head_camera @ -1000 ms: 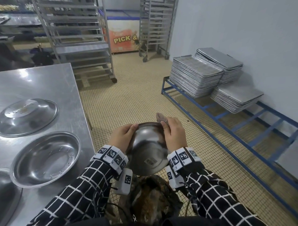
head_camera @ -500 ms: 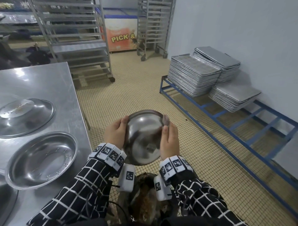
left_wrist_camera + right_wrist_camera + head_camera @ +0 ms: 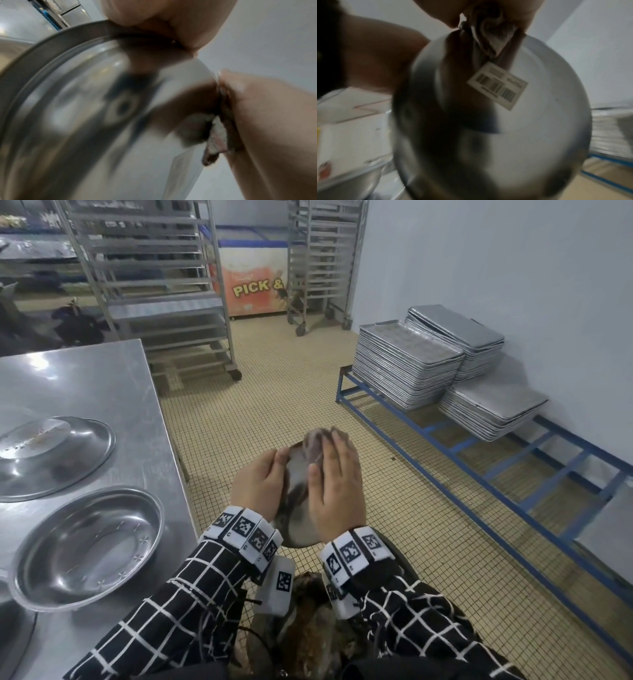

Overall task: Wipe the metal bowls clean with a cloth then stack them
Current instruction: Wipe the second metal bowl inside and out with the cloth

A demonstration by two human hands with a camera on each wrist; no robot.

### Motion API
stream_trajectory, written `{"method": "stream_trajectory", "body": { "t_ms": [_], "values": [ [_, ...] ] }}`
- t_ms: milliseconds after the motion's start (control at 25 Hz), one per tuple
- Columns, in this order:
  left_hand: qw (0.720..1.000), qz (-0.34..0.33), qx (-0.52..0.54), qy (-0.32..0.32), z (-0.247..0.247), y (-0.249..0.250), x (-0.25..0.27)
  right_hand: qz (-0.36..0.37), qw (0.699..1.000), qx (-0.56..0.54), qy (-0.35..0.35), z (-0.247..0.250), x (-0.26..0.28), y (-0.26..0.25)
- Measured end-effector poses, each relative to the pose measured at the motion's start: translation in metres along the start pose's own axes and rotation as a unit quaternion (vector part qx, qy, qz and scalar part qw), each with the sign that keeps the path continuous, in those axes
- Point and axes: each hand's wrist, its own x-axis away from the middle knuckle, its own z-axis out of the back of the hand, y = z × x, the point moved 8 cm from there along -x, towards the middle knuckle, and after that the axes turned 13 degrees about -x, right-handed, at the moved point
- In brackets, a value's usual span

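Gripping its rim at about 9 o'clock, the left hand (image 3: 257, 487) holds a metal bowl (image 3: 297, 508) up on edge in front of the body, above the tiled floor (image 3: 281, 405) and just off the bench's (image 3: 85, 378) right edge. The bowl's underside is turned toward the right hand (image 3: 337, 489), as shown in the right wrist view, where a barcode sticker (image 3: 497, 85) is seen on the base. A small greyish cloth (image 3: 313, 445) is pressed flat against that underside by the right hand, with the fingers laid nearly straight over it; the cloth's top edge sticks out beyond the fingertips at 12 o'clock. In the left wrist view the cloth (image 3: 217, 136) is seen sandwiched between the bowl's wall (image 3: 102, 108) and the right palm. Both close views are blurred.

On the bench, at 9 o'clock from the hands, a second bowl (image 3: 89, 546) sits upright, and beyond it, toward 10 o'clock, another (image 3: 51, 453) lies upside down. Part of a further bowl's rim (image 3: 13, 635) is cut off at the lower left corner. Stacks of baking trays (image 3: 407, 364) rest on a blue rack (image 3: 479, 474) at 2 o'clock.
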Motion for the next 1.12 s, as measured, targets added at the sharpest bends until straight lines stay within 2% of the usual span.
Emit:
{"method": "stream_trajectory", "body": {
  "t_ms": [80,120,160,240,280,320,440,560,640,760,880,1000,1120],
  "values": [
    [0.999,0.027,0.038,-0.008,0.003,-0.008,0.001,-0.107,0.989,-0.099,0.036,0.012,-0.004,0.028],
    [0.997,0.047,0.059,-0.009,0.004,-0.013,0.002,-0.178,0.968,-0.167,0.056,0.016,0.0,0.045],
    [0.995,0.066,0.081,-0.006,0.006,-0.018,0.003,-0.252,0.933,-0.248,0.074,0.015,0.009,0.067],
    [0.988,0.095,0.118,0.015,0.009,-0.023,0.005,-0.369,0.843,-0.382,0.086,0.005,0.035,0.098],
    [0.985,0.108,0.132,0.028,0.01,-0.026,0.006,-0.402,0.818,-0.404,0.079,0.0,0.046,0.109],
    [0.982,0.12,0.14,0.037,0.01,-0.03,0.008,-0.425,0.81,-0.399,0.065,-0.003,0.054,0.116],
    [0.982,0.13,0.134,0.03,0.001,-0.04,0.011,-0.417,0.835,-0.355,0.062,0.01,0.055,0.119],
    [0.993,0.092,0.077,0.01,-0.006,-0.044,0.01,-0.377,0.852,-0.355,0.074,0.033,0.036,0.11],
    [0.995,0.065,0.075,-0.025,-0.009,-0.039,0.009,-0.332,0.884,-0.326,0.035,0.043,0.019,0.101],
    [0.994,0.01,0.041,-0.103,-0.016,-0.024,0.01,-0.235,0.946,-0.211,-0.077,0.043,-0.004,0.08],
    [0.994,-0.017,0.012,-0.11,-0.018,-0.017,0.009,-0.128,0.975,-0.129,-0.131,0.038,-0.02,0.06],
    [0.997,-0.013,0.014,-0.077,-0.017,-0.02,0.007,-0.037,0.992,-0.075,-0.097,0.034,-0.027,0.044],
    [0.998,-0.013,0.009,-0.065,-0.019,-0.016,0.009,-0.031,0.993,-0.109,-0.023,0.03,-0.023,0.027]
  ]
}}
